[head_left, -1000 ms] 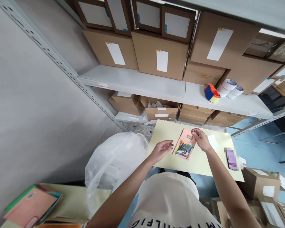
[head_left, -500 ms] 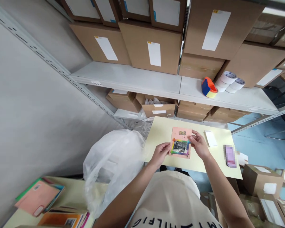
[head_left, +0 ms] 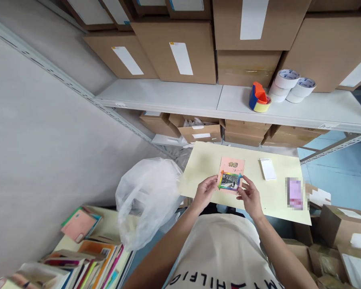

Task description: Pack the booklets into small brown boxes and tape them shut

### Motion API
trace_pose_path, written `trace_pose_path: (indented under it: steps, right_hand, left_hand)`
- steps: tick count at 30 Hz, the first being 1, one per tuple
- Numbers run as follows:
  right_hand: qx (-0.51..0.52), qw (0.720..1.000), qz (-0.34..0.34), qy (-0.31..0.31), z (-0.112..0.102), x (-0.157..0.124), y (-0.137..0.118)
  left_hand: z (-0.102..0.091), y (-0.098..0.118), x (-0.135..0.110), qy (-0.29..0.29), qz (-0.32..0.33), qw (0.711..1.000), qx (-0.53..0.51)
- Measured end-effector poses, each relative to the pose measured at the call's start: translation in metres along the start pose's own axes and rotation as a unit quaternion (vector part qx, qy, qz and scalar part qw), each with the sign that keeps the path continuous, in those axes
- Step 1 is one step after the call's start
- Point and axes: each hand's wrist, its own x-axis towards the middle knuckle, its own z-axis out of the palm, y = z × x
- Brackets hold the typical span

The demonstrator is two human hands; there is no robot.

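A thin pink book with a rainbow-framed dark picture on its cover is held over the pale yellow table, cover up and squared to me. My left hand grips its lower left edge. Gripping the lower right corner is my right hand. Both forearms reach forward from my white shirt.
A small white pad and a blurred purple item lie on the table's right side. A clear plastic bag bulges at left, above a pile of books. Behind stands shelving with cardboard boxes, tape rolls and a tape dispenser.
The book was tilted and held by my right hand alone; my left hand has taken its left edge, it is now straight and nearer me. The view shifted down, revealing more books.
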Motion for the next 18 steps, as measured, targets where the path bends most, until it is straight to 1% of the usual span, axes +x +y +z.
trace_pose_path:
  steps: [2, 4, 8, 10, 14, 18]
  right_hand:
    - [0.006, 1.000, 0.002, 0.000, -0.002, 0.002, 0.001]
    - [0.008, 1.000, 0.003, -0.002, -0.001, 0.005, 0.002]
    - [0.001, 1.000, 0.001, -0.011, 0.003, 0.014, 0.005]
    - [-0.012, 1.000, -0.001, -0.014, 0.007, 0.020, 0.006]
    - [-0.039, 0.999, -0.011, -0.017, 0.024, 0.036, 0.011]
    - [-0.082, 0.997, -0.005, 0.003, 0.054, 0.060, 0.026]
  left_hand:
    - [0.004, 0.001, -0.003, -0.019, 0.002, 1.000, 0.003]
    - [0.006, -0.001, -0.005, -0.021, 0.002, 1.000, 0.013]
    - [0.002, -0.012, -0.004, 0.026, 0.010, 0.999, 0.040]
    - [-0.002, -0.017, -0.001, 0.037, 0.013, 0.998, 0.043]
    - [-0.018, -0.024, 0.009, 0.027, 0.010, 0.998, 0.056]
    - [-0.047, -0.037, 0.028, 0.045, -0.005, 0.991, 0.126]
